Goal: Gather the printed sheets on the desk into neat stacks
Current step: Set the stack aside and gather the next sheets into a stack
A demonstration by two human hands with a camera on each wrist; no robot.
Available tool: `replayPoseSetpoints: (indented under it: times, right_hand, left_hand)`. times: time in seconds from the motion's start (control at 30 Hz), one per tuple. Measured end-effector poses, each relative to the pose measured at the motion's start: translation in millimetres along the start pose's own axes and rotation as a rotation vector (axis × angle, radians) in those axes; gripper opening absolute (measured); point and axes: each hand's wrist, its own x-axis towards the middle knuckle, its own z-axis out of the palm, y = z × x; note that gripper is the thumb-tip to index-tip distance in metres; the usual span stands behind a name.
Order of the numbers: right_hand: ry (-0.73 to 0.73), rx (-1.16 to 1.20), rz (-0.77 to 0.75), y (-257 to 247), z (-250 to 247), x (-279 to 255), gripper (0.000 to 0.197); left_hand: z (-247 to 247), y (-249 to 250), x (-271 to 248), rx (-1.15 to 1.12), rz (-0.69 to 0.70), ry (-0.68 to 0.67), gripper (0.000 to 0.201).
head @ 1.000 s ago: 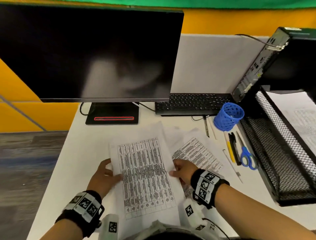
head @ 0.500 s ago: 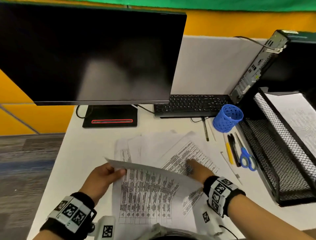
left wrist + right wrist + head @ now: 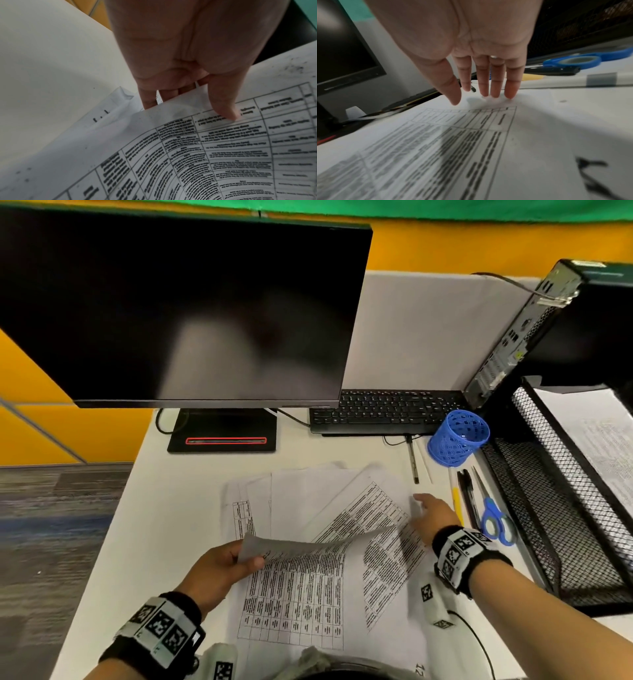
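Right hand's the closer one to that tilted sheet

We've got our left hand [image 3: 219, 568] pinching the near-left edge of a printed sheet [image 3: 294, 587], thumb on top and fingers [image 3: 169, 94] tucked under, so that side is lifted and curling off the table [image 3: 171, 508]. The next one we'd guess we're after is the angled sheet [image 3: 370, 515], which lies just ahead and to the right of the held one with its long axis running diagonally up toward the blue pen cup [image 3: 459, 438]. Our right hand [image 3: 433, 517] is right at that sheet's far-right edge, fingers [image 3: 511, 88] straight and spread a little, tips on or just above the paper, holding nothing. The rest of the loose sheets [image 3: 291, 491] fan out further back-left, nearer the left hand's side.
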Motion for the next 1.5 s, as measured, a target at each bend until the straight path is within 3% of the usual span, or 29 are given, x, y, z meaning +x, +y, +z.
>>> replayPoseSetpoints:
  times: [0.13,0.33,0.43,0.53,0.57,0.63,0.73,0.9,0.97,1.03,1.1,1.2,1.3,1.4,1.5]
  right_hand:
    - [0.021,-0.143,0.020,4.6,-3.8,7.7,0.082]
    - [-0.057,-0.263,0.082,5.9,-12.8,12.1,0.082]
    - [-0.079,-0.345,0.008,6.1,-14.0,8.0,0.063]
    - [-0.018,-0.268,-0.078,5.5,-25.3,3.9,0.019]
    - [-0.009,-0.231,-0.112,4.8,-31.7,2.2,0.013]
    - [-0.003,-0.121,-0.194,2.4,-46.1,-4.4,0.010]
    - [-0.037,0.078,-0.267,-13.8,-68.7,-26.4,0.012]
    - [-0.083,0.072,-0.507,-53.0,-74.4,-70.1,0.017]
    - [-0.135,0.052,-0.580,-63.6,-67.1,-81.7,0.022]
    - [-0.233,0.093,-0.588,-67.8,-61.3,-87.8,0.014]
    - [-0.313,0.197,-0.547,-68.2,-61.2,-91.0,0.024]
    - [-0.315,0.378,-0.389,-57.0,-62.1,-79.4,0.048]
    - [-0.208,0.404,-0.148,-34.0,-53.7,-49.1,0.033]
    - [-0.283,0.340,0.064,-17.5,-30.5,-31.4,0.017]
    - [-0.360,0.389,0.165,-19.2,-1.2,-28.4,0.015]
  left_hand:
    - [-1.6,-4.2,1.0,-0.002,0.004,0.041,0.077]
    - [-0.7,-7.9,3.7,0.008,0.000,0.049,0.068]
    - [0.6,-5.5,4.1,0.012,0.015,0.033,0.069]
    - [2.2,-4.8,2.0,0.049,0.015,-0.004,0.072]
    - [3.0,-4.6,1.5,0.053,0.012,0.003,0.071]
    - [7.0,-1.5,1.4,0.050,0.016,0.036,0.063]
    - [14.3,6.7,3.6,0.033,0.035,0.130,0.031]
    - [26.6,25.1,7.0,0.050,0.143,0.091,0.036]
    - [31.2,29.9,7.8,0.037,0.154,0.083,0.031]
    - [32.4,30.8,7.0,0.041,0.184,0.060,0.021]
    - [30.0,29.4,3.1,0.014,0.200,0.059,0.027]
    - [22.1,25.1,-4.1,-0.095,0.178,0.053,0.062]
    - [12.9,18.8,-11.8,-0.076,0.173,0.002,0.073]
    - [9.7,10.9,-15.9,-0.049,0.134,-0.053,0.061]
    - [11.1,5.1,-15.6,-0.058,0.091,-0.024,0.069]
